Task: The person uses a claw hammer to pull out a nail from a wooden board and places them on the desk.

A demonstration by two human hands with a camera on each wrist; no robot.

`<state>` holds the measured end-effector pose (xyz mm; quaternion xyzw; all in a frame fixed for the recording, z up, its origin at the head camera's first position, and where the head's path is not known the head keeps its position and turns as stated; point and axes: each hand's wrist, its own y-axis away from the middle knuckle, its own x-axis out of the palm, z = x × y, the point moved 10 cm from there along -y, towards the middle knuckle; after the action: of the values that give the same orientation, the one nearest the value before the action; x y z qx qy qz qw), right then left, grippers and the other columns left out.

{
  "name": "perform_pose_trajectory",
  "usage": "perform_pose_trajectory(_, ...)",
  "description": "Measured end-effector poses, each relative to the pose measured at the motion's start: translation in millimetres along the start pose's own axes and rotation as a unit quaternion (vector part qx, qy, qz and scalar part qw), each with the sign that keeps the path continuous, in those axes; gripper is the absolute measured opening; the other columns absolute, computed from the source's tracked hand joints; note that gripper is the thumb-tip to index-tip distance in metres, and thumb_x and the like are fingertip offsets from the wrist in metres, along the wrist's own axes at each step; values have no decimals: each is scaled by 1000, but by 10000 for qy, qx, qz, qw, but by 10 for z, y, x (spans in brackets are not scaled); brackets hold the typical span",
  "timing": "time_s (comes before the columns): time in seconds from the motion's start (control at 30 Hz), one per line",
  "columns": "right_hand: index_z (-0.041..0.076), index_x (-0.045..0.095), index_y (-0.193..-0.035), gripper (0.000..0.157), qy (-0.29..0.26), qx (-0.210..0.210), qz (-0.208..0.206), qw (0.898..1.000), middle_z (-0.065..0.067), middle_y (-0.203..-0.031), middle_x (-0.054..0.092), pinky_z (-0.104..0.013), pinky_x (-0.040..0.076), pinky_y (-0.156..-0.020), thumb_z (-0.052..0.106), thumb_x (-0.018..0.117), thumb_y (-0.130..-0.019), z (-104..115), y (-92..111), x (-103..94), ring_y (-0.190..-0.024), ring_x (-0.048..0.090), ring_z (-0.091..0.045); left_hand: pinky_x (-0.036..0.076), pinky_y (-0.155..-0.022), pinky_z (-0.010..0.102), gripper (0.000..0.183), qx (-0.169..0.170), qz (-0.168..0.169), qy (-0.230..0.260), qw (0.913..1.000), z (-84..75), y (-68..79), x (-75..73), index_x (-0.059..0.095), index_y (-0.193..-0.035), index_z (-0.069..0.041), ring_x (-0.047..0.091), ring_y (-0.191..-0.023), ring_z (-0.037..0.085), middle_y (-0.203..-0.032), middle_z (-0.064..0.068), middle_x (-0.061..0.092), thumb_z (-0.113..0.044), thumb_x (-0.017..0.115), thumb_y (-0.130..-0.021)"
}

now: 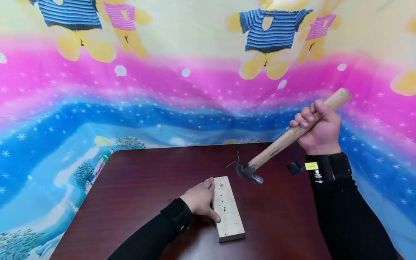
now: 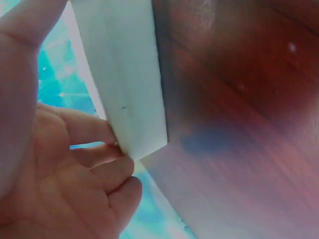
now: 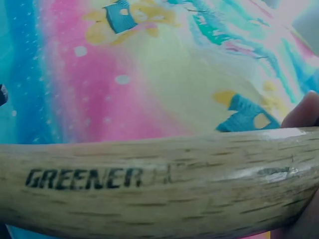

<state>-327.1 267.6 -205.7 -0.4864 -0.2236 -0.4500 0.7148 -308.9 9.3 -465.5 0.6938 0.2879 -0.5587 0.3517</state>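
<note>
A pale wooden board (image 1: 229, 213) lies lengthwise on the table, with several small dark marks or holes along its top face. At its left edge, my left hand (image 1: 199, 198) holds it, thumb on the near part and fingertips by the far corner. The left wrist view shows bent fingers (image 2: 107, 169) against the board's end (image 2: 130, 99). My right hand (image 1: 320, 126) grips a claw hammer (image 1: 286, 139) near the end of its wooden handle, raised above the table. The steel head points down, apart from the board. Lettering marks the handle (image 3: 149, 184) in the right wrist view.
The dark reddish-brown table (image 1: 146, 187) has a rounded far left corner. Behind and beside it hangs a colourful printed cloth (image 1: 195, 83) with bears and snowflakes. A black wrist strap with a small camera mount (image 1: 295, 168) sits on the right wrist.
</note>
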Motion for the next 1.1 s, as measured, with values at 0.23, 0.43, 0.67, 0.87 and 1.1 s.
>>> perform_pose_trajectory(0.23, 2, 47, -78, 30, -676, -502, -485, 9953, -14, -56, 46, -43, 44, -49, 18, 44, -103, 300, 73, 92, -48, 43, -29, 27, -114, 34, 124, -127, 97, -54, 9999, 37, 79, -48, 37, -153, 0, 24, -147, 24, -162, 13, 24, -74, 80, -63)
perform_pose_trajectory(0.43, 2, 46, -80, 26, -729, -535, -363, 9952, -15, -57, 47, -45, 44, -50, 17, 45, -101, 386, 116, 215, -49, 45, -31, 19, -117, 43, 106, 112, -136, 459, 9988, 68, 98, -134, 35, -154, -3, 22, -148, 27, -161, 14, 26, -68, 72, -79)
perform_pose_trajectory(0.67, 1, 46, -78, 29, -293, -546, -105, 9980, -13, -57, 47, -43, 45, -52, 17, 40, -102, 364, 155, 381, -50, 45, -28, 21, -116, 41, 98, 834, -1606, 1944, 9641, 110, 185, -772, 6, -161, -13, 17, -148, 18, -165, 5, 16, -54, 64, -93)
perform_pose_trajectory(0.87, 1, 47, -77, 32, 126, -724, 21, 9973, -11, -57, 47, -39, 45, -53, 17, 38, -104, 358, 192, 449, -50, 45, -25, 29, -113, 43, 97, 1738, -2905, 2468, 9080, -111, 432, -1408, 7, -161, -9, 25, -145, 14, -161, 5, 27, -38, 71, -94)
perform_pose_trajectory(1.1, -1, 49, -77, 33, -221, -455, 127, 9986, -13, -58, 46, -40, 44, -55, 16, 38, -103, 257, 203, 474, -51, 44, -28, 52, -82, 26, 76, 2334, -3327, 2476, 8795, -497, 581, -1649, 37, -151, 2, 58, -121, 16, -139, 11, 57, -22, 77, -90)
